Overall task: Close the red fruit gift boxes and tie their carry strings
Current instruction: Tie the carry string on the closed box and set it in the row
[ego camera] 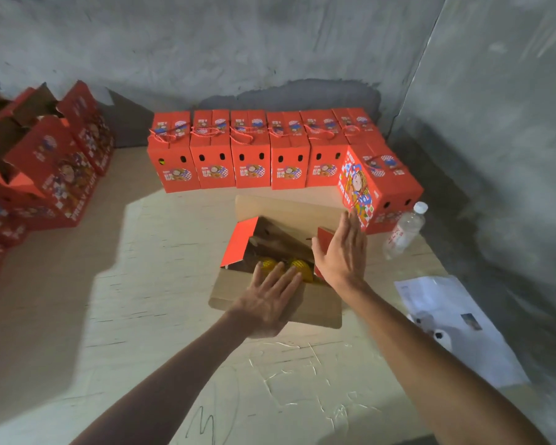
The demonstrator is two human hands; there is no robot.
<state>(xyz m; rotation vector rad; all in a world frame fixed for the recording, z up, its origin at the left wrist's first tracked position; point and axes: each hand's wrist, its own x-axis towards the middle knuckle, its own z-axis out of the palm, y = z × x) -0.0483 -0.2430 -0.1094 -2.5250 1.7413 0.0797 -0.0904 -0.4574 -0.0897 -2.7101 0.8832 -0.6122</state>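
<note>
My left hand (267, 300) lies flat, fingers straight, on the near brown flap of the open red cardboard fruit box (280, 252), while my right hand (342, 252), also flat, presses its right flap inward.

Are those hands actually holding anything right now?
Nothing is gripped. The left hand lies flat, fingers straight, on the open box's near flap; the right hand is flat against the small red side flap.

We've bare desk (174, 316) left of & below hands. Ahead, closed box row (251, 155) blocks w/ wall behind. Right of hands: tilted box (385, 187), bottle (405, 232), papers (446, 316). Far left, open box stack (45, 175).
</note>
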